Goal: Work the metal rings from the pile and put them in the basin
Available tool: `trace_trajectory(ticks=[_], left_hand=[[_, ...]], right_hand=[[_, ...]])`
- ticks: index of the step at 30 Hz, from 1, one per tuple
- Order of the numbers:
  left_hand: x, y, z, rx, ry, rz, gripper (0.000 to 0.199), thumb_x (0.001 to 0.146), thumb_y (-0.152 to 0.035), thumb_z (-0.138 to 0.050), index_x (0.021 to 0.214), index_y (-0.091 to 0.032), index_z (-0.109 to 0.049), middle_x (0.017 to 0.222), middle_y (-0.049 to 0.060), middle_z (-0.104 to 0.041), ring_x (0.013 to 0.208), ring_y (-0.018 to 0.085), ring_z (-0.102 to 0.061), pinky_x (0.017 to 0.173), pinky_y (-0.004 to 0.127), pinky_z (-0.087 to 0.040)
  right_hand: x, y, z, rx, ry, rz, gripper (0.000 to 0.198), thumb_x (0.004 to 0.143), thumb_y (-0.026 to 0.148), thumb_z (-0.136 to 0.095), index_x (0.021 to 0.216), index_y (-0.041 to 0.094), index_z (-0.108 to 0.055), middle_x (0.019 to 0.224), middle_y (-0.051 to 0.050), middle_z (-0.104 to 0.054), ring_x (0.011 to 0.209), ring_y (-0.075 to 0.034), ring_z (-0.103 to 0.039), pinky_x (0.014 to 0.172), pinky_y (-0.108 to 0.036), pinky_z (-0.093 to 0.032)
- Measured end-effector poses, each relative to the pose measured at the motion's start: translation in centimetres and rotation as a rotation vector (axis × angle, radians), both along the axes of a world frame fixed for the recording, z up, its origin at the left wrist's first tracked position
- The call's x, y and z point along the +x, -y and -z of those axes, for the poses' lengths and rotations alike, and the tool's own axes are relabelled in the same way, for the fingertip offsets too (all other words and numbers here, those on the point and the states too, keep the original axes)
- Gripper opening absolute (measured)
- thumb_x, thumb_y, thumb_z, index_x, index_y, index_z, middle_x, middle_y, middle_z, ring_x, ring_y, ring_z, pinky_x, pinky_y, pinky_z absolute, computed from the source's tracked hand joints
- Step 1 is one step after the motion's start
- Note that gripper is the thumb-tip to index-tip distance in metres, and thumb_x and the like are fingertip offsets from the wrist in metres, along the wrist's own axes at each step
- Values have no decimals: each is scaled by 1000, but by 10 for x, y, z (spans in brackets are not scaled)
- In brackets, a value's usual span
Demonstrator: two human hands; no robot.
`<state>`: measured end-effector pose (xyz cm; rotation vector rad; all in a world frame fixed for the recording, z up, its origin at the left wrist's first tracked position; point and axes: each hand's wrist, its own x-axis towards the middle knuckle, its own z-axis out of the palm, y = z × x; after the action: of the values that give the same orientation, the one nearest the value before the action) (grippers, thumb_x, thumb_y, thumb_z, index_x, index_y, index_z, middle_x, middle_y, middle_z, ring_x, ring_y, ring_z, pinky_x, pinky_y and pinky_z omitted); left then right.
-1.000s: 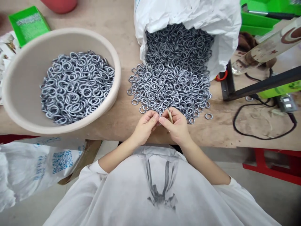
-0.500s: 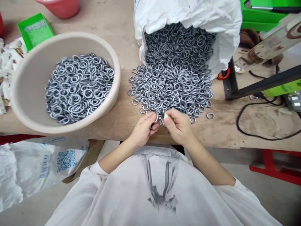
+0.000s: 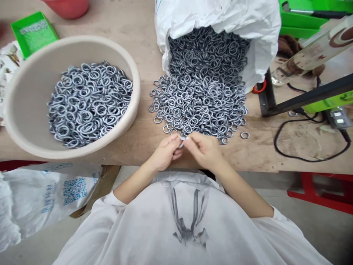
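My left hand is closed on a grey ring at the table's front edge. Against that ring press the thumb and fingers of my right hand, closed in a pinch. A small white piece with a dark tip was in that pinch a moment ago; now the fingers mostly cover it. Just beyond both hands lies a heap of loose grey rings, spilling from the mouth of a white sack.
To the left stands a large beige basin holding many similar rings. Behind it are a green tray and a red bowl. On the right are a black metal frame, a black cable and a green bin.
My right hand has moved left and closed in on the ring in my left hand. The white piece with the dark tip, visible before, is mostly covered. The view has shifted slightly.
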<state>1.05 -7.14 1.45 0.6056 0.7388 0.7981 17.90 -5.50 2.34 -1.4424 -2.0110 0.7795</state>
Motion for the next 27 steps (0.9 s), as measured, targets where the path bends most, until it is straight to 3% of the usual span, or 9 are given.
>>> trace_trajectory(ticks=[2, 4, 8, 11, 16, 19, 21, 25, 27], left_hand=[[-6, 6, 2, 50, 0, 102, 42, 82, -49, -68, 68, -17, -45, 54, -6, -38, 45, 4, -32, 42, 16, -22], [-13, 8, 3, 69, -17, 96, 41, 85, -48, -66, 67, -16, -46, 54, -5, -42, 45, 4, -35, 43, 17, -25], [-24, 2, 4, 61, -80, -80, 29, 85, -43, -65, 81, -15, -61, 66, 1, -63, 46, 6, -47, 43, 19, -33], [-30, -4, 5, -1, -113, -164, 28, 80, -32, -68, 103, -16, -66, 76, 3, -69, 52, 9, -55, 42, 18, -36], [-37, -8, 7, -92, -96, -293, 20, 71, -29, -67, 82, -13, -65, 79, 4, -68, 54, 9, -57, 37, 18, -35], [-38, -11, 5, -115, -85, -312, 26, 72, -38, -71, 77, -15, -59, 74, 2, -63, 53, 9, -55, 36, 17, -33], [-34, -14, 4, -121, -111, -297, 31, 72, -41, -74, 77, -15, -58, 70, -1, -59, 51, 6, -52, 37, 15, -31], [-19, -22, 3, -79, -166, -247, 40, 75, -50, -74, 90, -15, -62, 70, -3, -54, 49, 3, -44, 37, 13, -27], [-9, -24, 4, -26, -167, -234, 44, 77, -56, -71, 90, -15, -62, 69, -3, -52, 49, 4, -43, 37, 13, -26]], right_hand=[[7, -12, 3, -23, 66, 154, 44, 97, 52, -43, 68, 21, -56, 58, 0, -53, 57, -15, -50, 59, -27, -29], [10, -26, 1, -20, 157, 237, 43, 97, 53, -43, 74, 21, -61, 59, -1, -55, 60, -17, -52, 59, -28, -29], [-7, -52, -6, 64, 371, 150, 33, 94, 51, -54, 101, 22, -68, 86, -7, -72, 75, -22, -61, 62, -29, -30], [-32, -70, -4, 83, 530, 66, 28, 91, 44, -60, 105, 22, -69, 102, -11, -74, 81, -25, -63, 62, -30, -32], [-51, -90, 4, 64, 601, 132, 23, 91, 38, -60, 93, 18, -72, 93, -15, -74, 78, -26, -64, 64, -32, -34], [-40, -90, 3, 19, 438, 159, 23, 90, 36, -60, 79, 19, -71, 76, -9, -70, 71, -22, -60, 63, -31, -34], [-29, -83, 3, -48, 191, 149, 24, 86, 39, -63, 74, 19, -69, 66, -4, -64, 65, -18, -56, 62, -30, -34], [-16, -53, 4, -263, -402, 83, 26, 80, 45, -70, 78, 19, -70, 70, -1, -64, 66, -15, -55, 63, -29, -40], [-16, -37, 4, -370, -561, 51, 29, 78, 48, -73, 79, 20, -69, 73, -1, -65, 67, -15, -56, 64, -29, -43]])
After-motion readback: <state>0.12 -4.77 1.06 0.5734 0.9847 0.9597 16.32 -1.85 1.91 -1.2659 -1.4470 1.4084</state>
